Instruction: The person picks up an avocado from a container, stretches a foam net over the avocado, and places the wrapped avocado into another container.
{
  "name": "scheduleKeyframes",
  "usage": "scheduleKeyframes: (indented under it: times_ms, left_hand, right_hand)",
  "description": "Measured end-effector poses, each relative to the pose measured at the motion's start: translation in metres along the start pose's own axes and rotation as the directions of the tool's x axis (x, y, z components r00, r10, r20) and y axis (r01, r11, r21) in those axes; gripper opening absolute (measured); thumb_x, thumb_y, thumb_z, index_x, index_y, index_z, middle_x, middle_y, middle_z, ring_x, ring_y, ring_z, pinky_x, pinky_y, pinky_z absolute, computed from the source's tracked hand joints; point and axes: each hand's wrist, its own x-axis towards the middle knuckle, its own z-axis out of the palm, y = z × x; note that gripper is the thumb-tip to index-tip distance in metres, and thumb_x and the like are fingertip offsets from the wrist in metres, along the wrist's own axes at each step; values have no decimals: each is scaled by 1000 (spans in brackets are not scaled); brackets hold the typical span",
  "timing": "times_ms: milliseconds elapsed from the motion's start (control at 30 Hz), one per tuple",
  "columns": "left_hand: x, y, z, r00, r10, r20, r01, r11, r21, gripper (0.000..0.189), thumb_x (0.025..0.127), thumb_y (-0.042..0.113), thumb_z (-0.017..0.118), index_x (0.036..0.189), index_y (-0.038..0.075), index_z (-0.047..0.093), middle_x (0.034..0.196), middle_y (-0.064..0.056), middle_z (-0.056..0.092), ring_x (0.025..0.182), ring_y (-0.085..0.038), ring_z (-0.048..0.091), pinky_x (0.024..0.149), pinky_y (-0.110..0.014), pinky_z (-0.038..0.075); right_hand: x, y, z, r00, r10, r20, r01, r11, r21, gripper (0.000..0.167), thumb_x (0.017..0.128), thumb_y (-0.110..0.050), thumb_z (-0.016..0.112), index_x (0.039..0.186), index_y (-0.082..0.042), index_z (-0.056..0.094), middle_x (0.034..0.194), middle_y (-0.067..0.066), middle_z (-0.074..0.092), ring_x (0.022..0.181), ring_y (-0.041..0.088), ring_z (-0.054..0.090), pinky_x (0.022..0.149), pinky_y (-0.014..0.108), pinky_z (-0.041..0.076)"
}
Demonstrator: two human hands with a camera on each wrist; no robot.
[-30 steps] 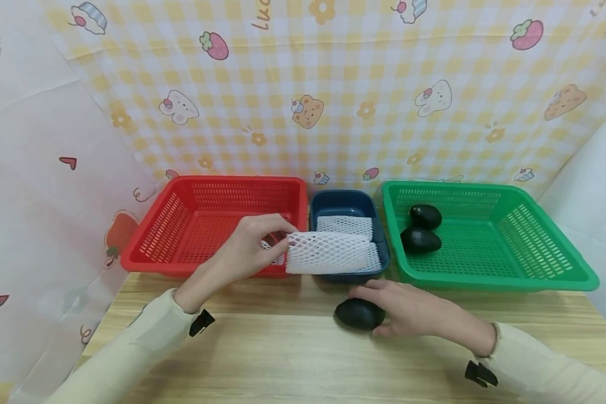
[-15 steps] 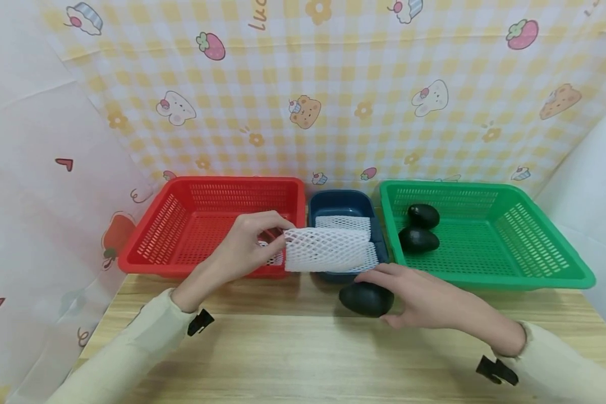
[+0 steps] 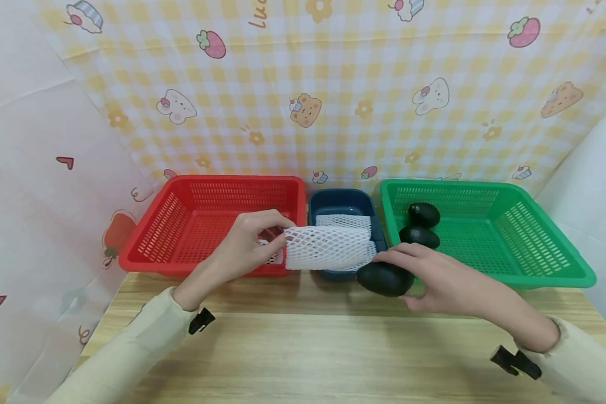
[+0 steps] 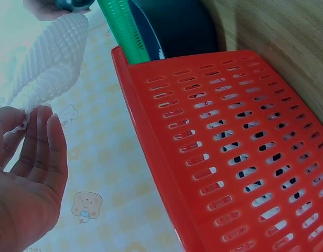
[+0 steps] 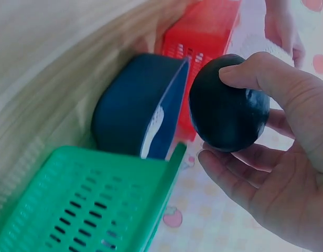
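Observation:
My left hand [image 3: 244,244] pinches one end of a white foam net sleeve [image 3: 328,248], which stretches sideways over the dark blue bin [image 3: 344,196]. In the left wrist view the sleeve [image 4: 54,60] hangs from thumb and fingertips. A dark, smooth avocado [image 3: 384,279] is in my right hand [image 3: 436,275], raised over the table in front of the bin and near the sleeve's far end. Thumb and fingers hold the avocado [image 5: 224,107] from opposite sides in the right wrist view. More white foam net sleeves [image 3: 345,220] lie inside the bin.
On the left stands a red basket [image 3: 214,179]; something in white netting [image 3: 274,255] shows inside it behind my left hand. A green basket [image 3: 510,280] on the right holds two more avocados [image 3: 424,215]. A patterned cloth [image 3: 262,84] hangs behind the wooden table [image 3: 293,353].
My right hand has lifted the avocado off the table and carried it up and to the right. The left hand and the sleeve have barely moved.

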Motion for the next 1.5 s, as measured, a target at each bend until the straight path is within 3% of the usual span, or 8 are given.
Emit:
scheduleKeyframes:
  times_ms: [267, 800, 1033, 1233, 1500]
  left_hand:
    - [0, 1, 0, 1000, -1, 0, 1, 1000, -1, 32, 81, 1, 84, 110, 8, 74, 106, 0, 71, 84, -10, 66, 70, -31, 59]
    - [1, 4, 3, 1000, 3, 6, -3, 1000, -13, 33, 81, 2, 85, 112, 7, 73, 106, -1, 71, 84, -11, 66, 70, -31, 59]
    - [2, 3, 5, 1000, 4, 13, -4, 1000, -8, 32, 81, 2, 84, 111, 7, 73, 106, 0, 71, 84, -10, 65, 70, -29, 58]
    - [2, 1, 7, 1000, 5, 17, -5, 1000, -13, 31, 81, 2, 84, 111, 8, 73, 105, 1, 71, 83, -9, 65, 69, -31, 59]
    - [3, 3, 11, 1000, 13, 26, -12, 1000, -22, 31, 82, 2, 83, 111, 8, 73, 105, 1, 70, 83, -9, 65, 70, -29, 58]
  right_hand:
    - [-4, 17, -10, 996, 52, -69, -52, 999, 5, 78, 73, -12, 89, 143, -21, 54, 129, 0, 57, 111, 21, 59, 78, 42, 55]
    - [1, 28, -7, 978, -27, -209, 35, 999, 38, 82, 72, -9, 91, 144, -19, 53, 137, 1, 55, 120, 22, 55, 82, 47, 55]
    - [5, 26, -2, 979, -15, -205, 31, 997, 77, 85, 74, -12, 91, 148, -20, 49, 142, -3, 52, 124, 14, 51, 88, 44, 55]
    - [11, 22, 0, 976, -28, -217, 47, 996, 82, 95, 74, -8, 91, 154, -18, 41, 148, 1, 48, 129, 19, 49, 93, 46, 52]
    - [17, 18, 3, 974, -52, -219, 74, 993, 94, 94, 74, -3, 89, 154, -19, 43, 145, 0, 51, 128, 19, 49, 95, 46, 51]
